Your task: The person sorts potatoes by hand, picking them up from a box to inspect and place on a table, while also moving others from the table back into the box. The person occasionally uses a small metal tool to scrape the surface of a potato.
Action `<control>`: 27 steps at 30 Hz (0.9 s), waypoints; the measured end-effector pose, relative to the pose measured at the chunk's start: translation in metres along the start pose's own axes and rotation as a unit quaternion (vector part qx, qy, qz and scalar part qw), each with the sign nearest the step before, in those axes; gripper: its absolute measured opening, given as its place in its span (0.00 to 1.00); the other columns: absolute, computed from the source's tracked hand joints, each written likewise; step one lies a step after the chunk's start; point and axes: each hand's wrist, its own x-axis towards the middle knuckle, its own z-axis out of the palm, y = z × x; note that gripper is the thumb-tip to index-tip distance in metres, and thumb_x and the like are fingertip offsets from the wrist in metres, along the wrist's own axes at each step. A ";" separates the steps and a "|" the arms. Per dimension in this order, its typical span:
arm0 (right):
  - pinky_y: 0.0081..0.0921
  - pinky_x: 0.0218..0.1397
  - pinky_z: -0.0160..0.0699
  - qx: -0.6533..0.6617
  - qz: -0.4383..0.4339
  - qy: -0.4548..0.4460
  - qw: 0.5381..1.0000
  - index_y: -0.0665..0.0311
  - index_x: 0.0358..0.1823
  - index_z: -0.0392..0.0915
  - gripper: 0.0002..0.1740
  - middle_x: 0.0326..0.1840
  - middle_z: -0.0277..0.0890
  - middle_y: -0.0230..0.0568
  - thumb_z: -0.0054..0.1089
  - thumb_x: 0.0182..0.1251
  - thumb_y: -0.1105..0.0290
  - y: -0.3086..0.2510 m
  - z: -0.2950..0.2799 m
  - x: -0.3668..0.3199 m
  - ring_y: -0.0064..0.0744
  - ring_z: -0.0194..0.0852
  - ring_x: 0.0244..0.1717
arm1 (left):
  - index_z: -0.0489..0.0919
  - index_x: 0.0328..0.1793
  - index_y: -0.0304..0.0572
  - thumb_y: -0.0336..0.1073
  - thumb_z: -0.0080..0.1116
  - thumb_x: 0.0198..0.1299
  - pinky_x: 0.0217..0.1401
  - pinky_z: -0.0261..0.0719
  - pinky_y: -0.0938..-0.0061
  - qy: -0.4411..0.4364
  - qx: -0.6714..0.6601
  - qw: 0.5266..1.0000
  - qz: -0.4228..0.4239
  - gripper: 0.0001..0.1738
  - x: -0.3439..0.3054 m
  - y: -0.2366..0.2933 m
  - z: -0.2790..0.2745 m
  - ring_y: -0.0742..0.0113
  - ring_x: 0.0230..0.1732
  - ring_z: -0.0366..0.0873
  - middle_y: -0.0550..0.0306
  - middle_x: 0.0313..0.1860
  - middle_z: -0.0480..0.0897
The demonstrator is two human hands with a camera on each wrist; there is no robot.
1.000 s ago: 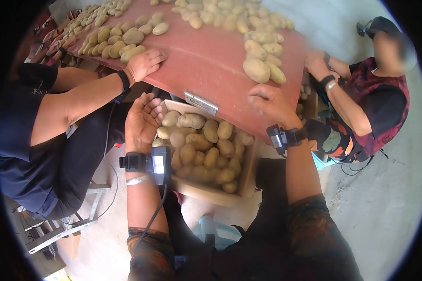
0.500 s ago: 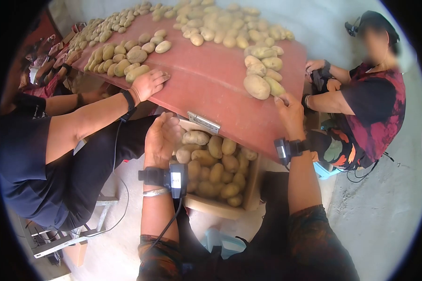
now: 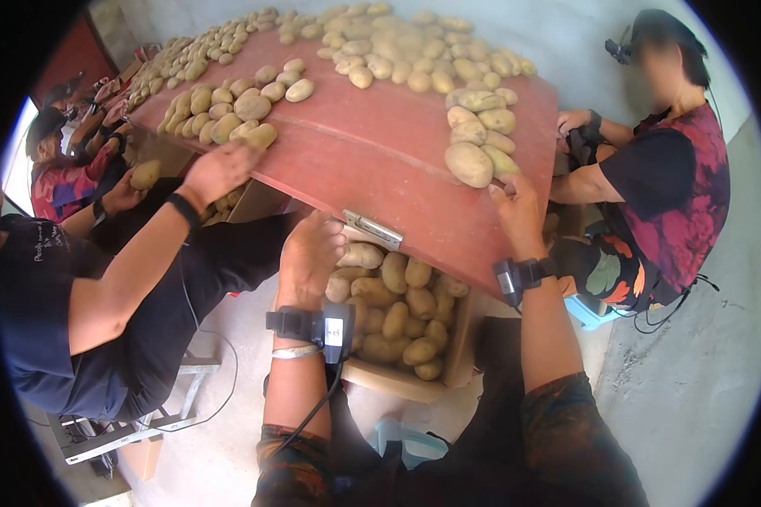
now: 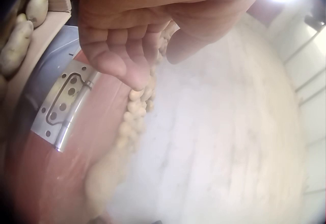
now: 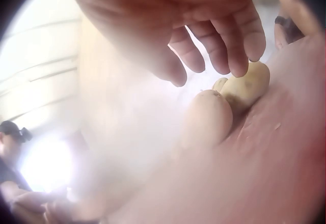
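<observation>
My right hand [image 3: 520, 215] is at the near end of a row of potatoes on the red table [image 3: 380, 152]. Its fingertips are right by a large oval potato [image 3: 469, 165] and a slimmer potato [image 3: 500, 160]. In the right wrist view, the loosely bent fingers [image 5: 237, 56] hang over a yellowish potato [image 5: 249, 85], with a rounder potato [image 5: 209, 117] in front. My left hand [image 3: 309, 253] holds nothing, its fingers relaxed beside the table edge and the metal hinge [image 3: 372, 230]. Below it stands a cardboard box [image 3: 397, 384] of potatoes [image 3: 393, 321].
A neighbour's hand [image 3: 220, 173] reaches to a potato pile [image 3: 228, 110] on the left; their other hand holds a potato [image 3: 145, 175]. Another person [image 3: 676, 169] sits at the right. More potatoes [image 3: 397, 51] cover the table's far side. A blue stool [image 3: 410, 444] stands below.
My right hand has moved forward to the front potatoes of the row. My left hand has shifted right in the view, over the box's left side. The left neighbour's hand has moved to the pile.
</observation>
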 end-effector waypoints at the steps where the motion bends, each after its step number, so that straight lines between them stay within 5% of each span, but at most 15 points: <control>1: 0.36 0.40 0.71 -0.014 0.000 -0.004 1.000 0.68 0.42 0.74 0.17 0.34 0.75 0.48 0.60 0.53 0.66 -0.001 0.000 0.001 0.46 0.74 0.36 | 0.73 0.44 0.37 0.41 0.48 0.62 0.34 0.73 0.75 0.010 -0.002 1.000 -0.001 0.13 0.000 0.000 0.001 0.68 0.30 0.73 0.58 0.30 0.76; 3: 0.36 0.42 0.71 -0.029 0.001 -0.007 1.000 0.68 0.44 0.73 0.18 0.37 0.74 0.49 0.60 0.53 0.67 0.001 0.001 0.002 0.47 0.73 0.38 | 0.73 0.44 0.38 0.41 0.48 0.62 0.34 0.73 0.75 0.010 0.002 1.000 -0.003 0.13 0.002 0.000 0.000 0.68 0.30 0.73 0.58 0.30 0.76; 9: 0.42 0.55 0.63 -0.190 -0.218 0.122 0.949 0.66 0.46 0.72 0.20 0.45 0.71 0.51 0.58 0.50 0.66 0.050 0.012 0.027 0.51 0.68 0.47 | 0.74 0.43 0.39 0.42 0.50 0.61 0.35 0.71 0.75 -0.037 0.013 0.999 -0.013 0.14 0.012 -0.002 -0.009 0.69 0.31 0.72 0.59 0.31 0.76; 15: 0.35 0.57 0.64 -0.041 -0.158 0.042 0.986 0.70 0.51 0.69 0.20 0.48 0.72 0.51 0.55 0.56 0.74 0.113 0.029 0.051 0.47 0.69 0.53 | 0.73 0.40 0.40 0.40 0.47 0.61 0.32 0.71 0.78 0.025 0.018 0.999 0.011 0.11 0.007 -0.006 -0.003 0.71 0.28 0.74 0.59 0.30 0.77; 18: 0.31 0.56 0.64 0.031 -0.070 -0.005 0.997 0.69 0.49 0.68 0.20 0.44 0.72 0.47 0.57 0.54 0.75 0.095 0.021 0.049 0.40 0.70 0.50 | 0.73 0.40 0.43 0.41 0.46 0.63 0.32 0.71 0.79 0.027 0.008 1.000 0.010 0.10 0.004 -0.004 0.001 0.72 0.29 0.74 0.60 0.29 0.77; 27: 0.30 0.50 0.67 0.047 -0.035 -0.008 0.998 0.68 0.42 0.68 0.17 0.38 0.72 0.45 0.60 0.48 0.77 0.091 0.018 0.048 0.37 0.70 0.42 | 0.73 0.40 0.45 0.43 0.47 0.64 0.34 0.70 0.78 0.008 0.027 1.000 -0.002 0.11 0.005 -0.010 -0.001 0.72 0.30 0.74 0.62 0.30 0.77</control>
